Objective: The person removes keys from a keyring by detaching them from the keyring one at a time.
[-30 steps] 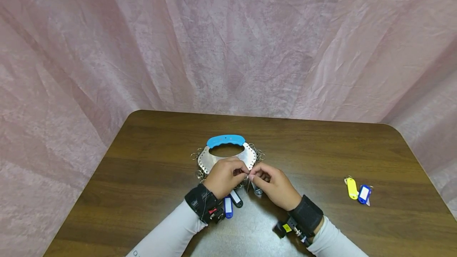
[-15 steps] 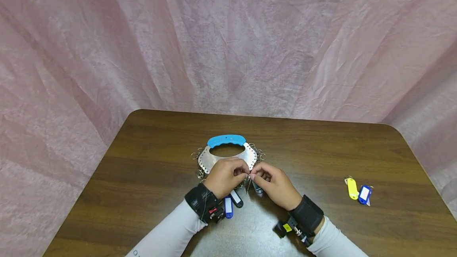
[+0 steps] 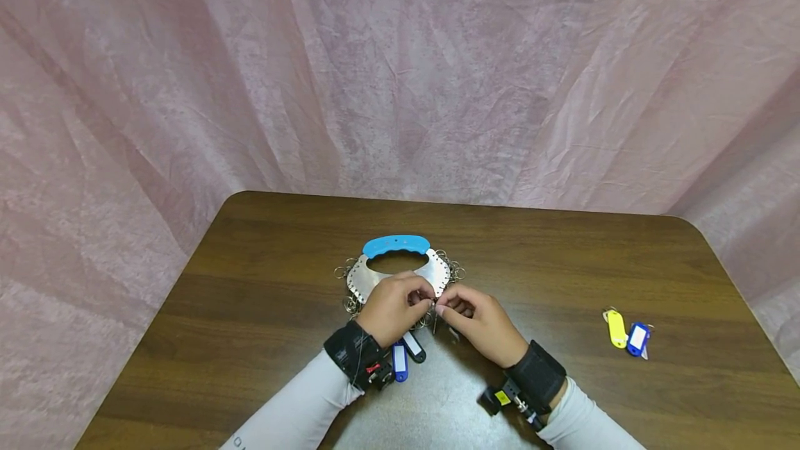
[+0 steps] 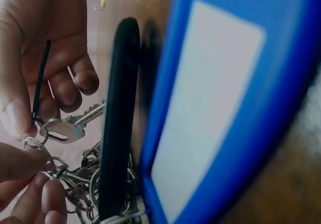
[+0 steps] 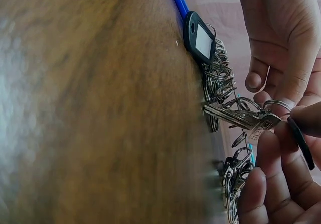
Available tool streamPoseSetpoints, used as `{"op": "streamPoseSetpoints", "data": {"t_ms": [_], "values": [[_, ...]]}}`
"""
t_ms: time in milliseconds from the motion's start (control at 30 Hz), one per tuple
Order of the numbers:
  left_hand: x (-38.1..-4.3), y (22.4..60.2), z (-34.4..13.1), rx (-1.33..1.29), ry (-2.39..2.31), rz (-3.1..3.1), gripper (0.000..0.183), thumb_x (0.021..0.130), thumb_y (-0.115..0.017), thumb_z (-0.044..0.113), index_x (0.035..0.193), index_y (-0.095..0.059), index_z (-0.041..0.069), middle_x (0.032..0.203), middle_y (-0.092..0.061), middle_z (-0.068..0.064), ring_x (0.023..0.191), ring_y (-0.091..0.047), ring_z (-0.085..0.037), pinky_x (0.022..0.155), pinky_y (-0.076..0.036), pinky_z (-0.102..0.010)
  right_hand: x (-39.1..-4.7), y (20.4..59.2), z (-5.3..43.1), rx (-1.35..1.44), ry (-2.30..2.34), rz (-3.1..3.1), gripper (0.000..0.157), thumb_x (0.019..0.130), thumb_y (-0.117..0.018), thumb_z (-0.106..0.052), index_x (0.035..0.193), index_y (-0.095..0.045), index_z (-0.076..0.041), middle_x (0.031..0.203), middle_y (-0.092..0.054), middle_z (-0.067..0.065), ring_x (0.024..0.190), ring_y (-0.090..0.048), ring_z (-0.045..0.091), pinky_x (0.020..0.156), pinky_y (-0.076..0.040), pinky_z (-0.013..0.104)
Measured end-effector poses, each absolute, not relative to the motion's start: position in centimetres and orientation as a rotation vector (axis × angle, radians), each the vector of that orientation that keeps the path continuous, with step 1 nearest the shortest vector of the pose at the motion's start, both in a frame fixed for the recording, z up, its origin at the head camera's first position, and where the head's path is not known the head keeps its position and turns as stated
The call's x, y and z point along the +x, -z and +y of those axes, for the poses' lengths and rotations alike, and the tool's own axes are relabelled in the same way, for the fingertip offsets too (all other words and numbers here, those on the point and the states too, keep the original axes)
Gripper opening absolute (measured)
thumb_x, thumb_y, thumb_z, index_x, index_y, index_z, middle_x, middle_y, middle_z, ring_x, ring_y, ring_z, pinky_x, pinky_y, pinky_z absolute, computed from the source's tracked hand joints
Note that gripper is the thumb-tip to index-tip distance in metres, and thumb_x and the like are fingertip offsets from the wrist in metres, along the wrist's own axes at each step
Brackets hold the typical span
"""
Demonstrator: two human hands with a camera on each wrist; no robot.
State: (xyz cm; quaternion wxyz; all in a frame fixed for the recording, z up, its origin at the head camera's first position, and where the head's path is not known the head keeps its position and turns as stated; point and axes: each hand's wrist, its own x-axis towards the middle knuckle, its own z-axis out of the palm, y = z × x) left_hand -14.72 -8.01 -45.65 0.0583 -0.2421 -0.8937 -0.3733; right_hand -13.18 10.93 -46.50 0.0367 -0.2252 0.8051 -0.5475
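Observation:
A metal key holder plate (image 3: 431, 271) with a blue handle (image 3: 396, 245) lies on the table, metal rings along its edge. My left hand (image 3: 395, 305) is over its lower part, thumb and fingertips pinching a small split ring (image 4: 36, 144). My right hand (image 3: 484, 321) meets it fingertip to fingertip, pinching at the same ring beside a thin black strip (image 4: 41, 78). From that ring hangs a silver key (image 4: 70, 128), its blade pointing away from the fingers; it also shows in the right wrist view as a key (image 5: 241, 117). The strip's kind is unclear.
A black key tag (image 3: 414, 347) and a blue key tag (image 3: 400, 362) lie below my left hand. To the right rest a yellow key tag (image 3: 616, 329) and another blue tag (image 3: 638, 339). Beyond the wooden table (image 3: 531, 242) hangs a pink curtain (image 3: 400, 75).
Both hands stay nearly in place, fingertips shifting slightly at the ring. The silver piece under my right hand shows less than before.

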Motion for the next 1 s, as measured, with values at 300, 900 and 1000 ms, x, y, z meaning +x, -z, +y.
{"op": "streamPoseSetpoints", "data": {"t_ms": [300, 900, 1000], "values": [[-14.8, 45.8, -7.9, -0.736, 1.115, -2.697, 0.015, 0.078, -0.068, 0.004, 0.087, -0.067, 0.016, 0.083, -0.059, 0.008, 0.069, -0.054, -0.007, 0.061, -0.044, -0.02, -12.6, 44.9, 10.7, -0.773, 1.689, 2.427, 0.007, 0.086, -0.064, 0.003, 0.09, -0.063, -0.002, 0.083, -0.062, 0.012, 0.069, -0.059, 0.023, 0.058, -0.05, 0.029], [-14.7, 45.9, -8.0, -0.762, 1.11, -2.68, 0.014, 0.081, -0.072, 0.006, 0.081, -0.068, 0.019, 0.08, -0.058, 0.011, 0.069, -0.052, -0.003, 0.062, -0.044, -0.02, -13.7, 48.0, 11.3, -0.77, 1.668, 2.475, 0.007, 0.09, -0.065, -0.015, 0.092, -0.063, -0.021, 0.08, -0.059, -0.006, 0.067, -0.056, 0.014, 0.057, -0.048, 0.028], [-14.7, 45.8, -8.0, -0.779, 1.103, -2.668, 0.015, 0.08, -0.072, 0.005, 0.081, -0.068, 0.019, 0.079, -0.057, 0.011, 0.068, -0.052, -0.003, 0.062, -0.044, -0.019, -13.2, 46.8, 11.0, -0.758, 1.675, 2.478, 0.006, 0.09, -0.064, -0.009, 0.092, -0.063, -0.015, 0.079, -0.059, -0.002, 0.065, -0.055, 0.017, 0.056, -0.047, 0.028]]}}
